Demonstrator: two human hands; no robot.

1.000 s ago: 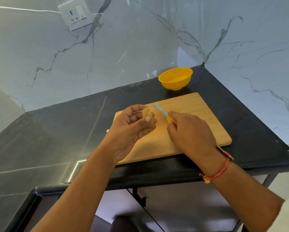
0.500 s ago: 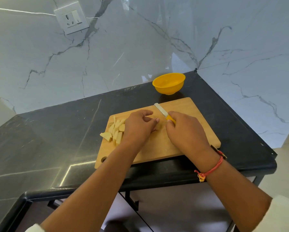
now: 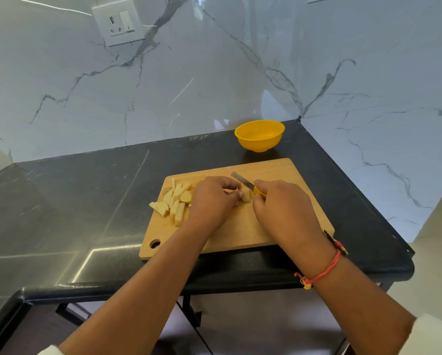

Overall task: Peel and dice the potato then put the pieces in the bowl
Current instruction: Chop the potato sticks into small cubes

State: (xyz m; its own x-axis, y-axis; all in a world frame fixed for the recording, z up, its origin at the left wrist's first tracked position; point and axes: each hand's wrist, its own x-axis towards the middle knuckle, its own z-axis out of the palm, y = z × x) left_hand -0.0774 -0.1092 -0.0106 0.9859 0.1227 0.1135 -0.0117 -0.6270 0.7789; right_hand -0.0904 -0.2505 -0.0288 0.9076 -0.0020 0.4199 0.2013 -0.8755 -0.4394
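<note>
— At centre of board, between both hands: confirm position of potato.
— Confirmed. Pinned to the wood by left hand, fingertips curled down and pinching its left end. Flanked on the other side by right hand, closed round the yellow handle of knife, blade angled away toward bowl. Contact of edge with potato: cannot tell.
— State progress.
— Judged well into dicing. Note strips piled at left of board, partly behind left hand. Note bowl beyond board, apart from it, no pieces visible inside.
— Give procedure for the cut.
— Set flat face down to prevent rolling. Tuck fingertips back, knuckles toward blade. Bring edge down square, at even spacing, tip low on the wood. Slice through in one stroke; avoid sawing. Shift pinch back after each cut. Expect slipping from a small, wet piece: press firmly, cut slowly. Keep strips clear of blade path. Turn strips crosswise afterward and cut again for dice. Transfer to bowl only after last cut.
</note>
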